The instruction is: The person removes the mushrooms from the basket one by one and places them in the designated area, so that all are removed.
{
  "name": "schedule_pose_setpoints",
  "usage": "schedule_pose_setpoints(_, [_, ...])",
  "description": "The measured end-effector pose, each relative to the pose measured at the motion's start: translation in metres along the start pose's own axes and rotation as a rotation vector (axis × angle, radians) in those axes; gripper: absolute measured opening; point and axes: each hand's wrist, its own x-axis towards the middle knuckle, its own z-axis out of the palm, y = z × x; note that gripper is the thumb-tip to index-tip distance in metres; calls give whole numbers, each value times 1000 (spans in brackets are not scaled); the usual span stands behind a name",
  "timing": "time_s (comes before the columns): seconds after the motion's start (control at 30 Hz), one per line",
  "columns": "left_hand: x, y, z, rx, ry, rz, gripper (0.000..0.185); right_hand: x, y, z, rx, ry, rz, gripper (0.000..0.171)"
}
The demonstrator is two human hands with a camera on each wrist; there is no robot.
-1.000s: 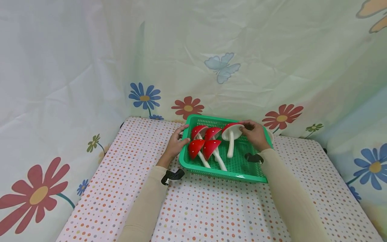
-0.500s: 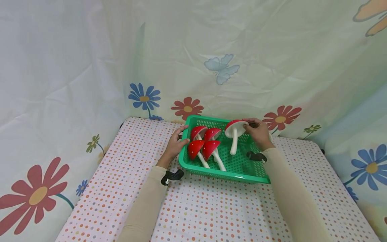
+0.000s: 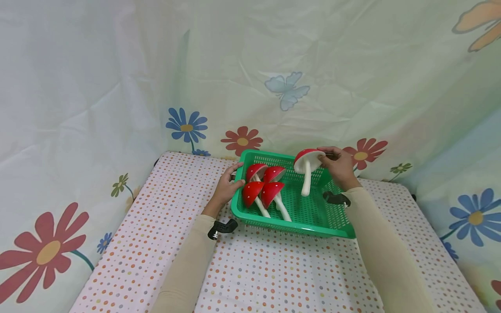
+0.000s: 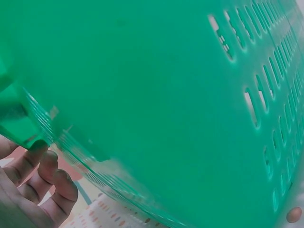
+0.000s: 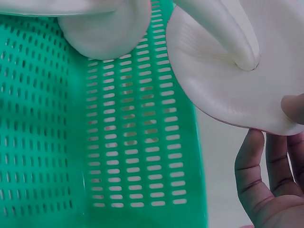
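My right hand (image 3: 339, 166) pinches the cap edge of a toy mushroom (image 3: 307, 178), red with white dots above and white below. Its white stem hangs down over the right half of a green plastic basket (image 3: 289, 225). In the right wrist view the thumb presses the white underside of the mushroom cap (image 5: 213, 90), fingers beneath the rim. At the basket's left rim my left hand (image 3: 227, 187) grips the edge, thumb on top. Several other red mushrooms (image 3: 272, 194) lie in the basket's left half, stems toward the front right.
The basket stands on a table with a dotted cloth (image 3: 250, 269). Behind it hangs a pale curtain (image 3: 235, 78) printed with flowers and butterflies. Black camera straps (image 3: 222, 228) sit on both wrists.
My right hand has lifted the mushroom up and to the right, away from the others. The left hand keeps its hold on the rim.
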Motion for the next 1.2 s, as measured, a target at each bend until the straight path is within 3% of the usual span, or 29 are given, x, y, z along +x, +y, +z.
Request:
schedule_pose_setpoints(0.3, [4,-7,-2,12,3,0,59,-2,-4,-8,21,3,-29,38])
schedule_pose_setpoints(0.53, [0,-2,0,46,-8,2,58,-9,-7,-22,-52,1,3,41])
schedule_pose_setpoints(0.8, [17,-35,2,6,13,4,59,-13,-6,-39,-83,43,-11,38])
schedule_pose_setpoints(1.07, [17,-37,4,-11,52,9,57,-17,0,-62,-163,34,-60,36])
schedule_pose_setpoints(1.2, [17,-37,3,-24,44,22,57,-17,5,-75,-189,57,-35,33])
